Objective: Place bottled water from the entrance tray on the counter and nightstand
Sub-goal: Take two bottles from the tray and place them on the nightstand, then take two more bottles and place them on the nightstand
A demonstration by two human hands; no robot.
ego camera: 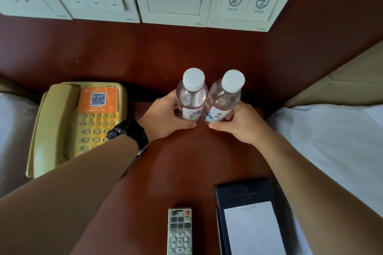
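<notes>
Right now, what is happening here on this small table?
A person holds two water bottles upright at the back of the nightstand. The left hand grips the left bottle, the right hand grips the right bottle. A telephone stands to the left; a remote and notepad lie nearer.

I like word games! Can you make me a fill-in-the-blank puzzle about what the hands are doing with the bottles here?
1. Each of the two clear plastic water bottles, left bottle and right bottle, has a ____ cap.
2. The left hand wears a black ____ on its wrist.
3. The beige push-button telephone carries an orange sticker with a ____ code.
4. The grey remote control lies beside a dark folder holding a white ____.

Missing words: white; watch; QR; notepad
</notes>
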